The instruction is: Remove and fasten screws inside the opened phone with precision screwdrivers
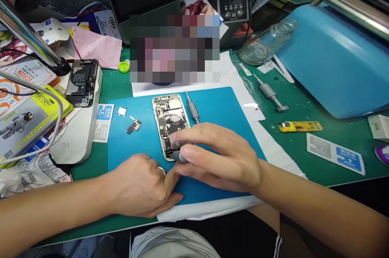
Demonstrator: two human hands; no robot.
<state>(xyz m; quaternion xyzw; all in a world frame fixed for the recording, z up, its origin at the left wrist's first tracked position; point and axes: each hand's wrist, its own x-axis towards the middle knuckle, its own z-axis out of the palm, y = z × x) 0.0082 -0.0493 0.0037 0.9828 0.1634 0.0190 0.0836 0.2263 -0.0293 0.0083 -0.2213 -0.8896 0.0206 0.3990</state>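
Observation:
An opened phone with its inner parts exposed lies on the blue mat. Between the thumb and fingers of my right hand is a grey ribbed-handled screwdriver, over the phone's lower end; its tip is hidden. My left hand, with a ring on one finger, rests closed on the mat at the phone's bottom edge, and whatever its curled fingers hold is out of sight. A second screwdriver lies along the phone's right side. Left of the phone are a small dark phone part and a silver metal plate.
Another opened phone lies on a white stand at left, by battery boxes. To the right are a third screwdriver, a yellow tool, a sticker card and a glass jar. A blurred patch covers the back middle.

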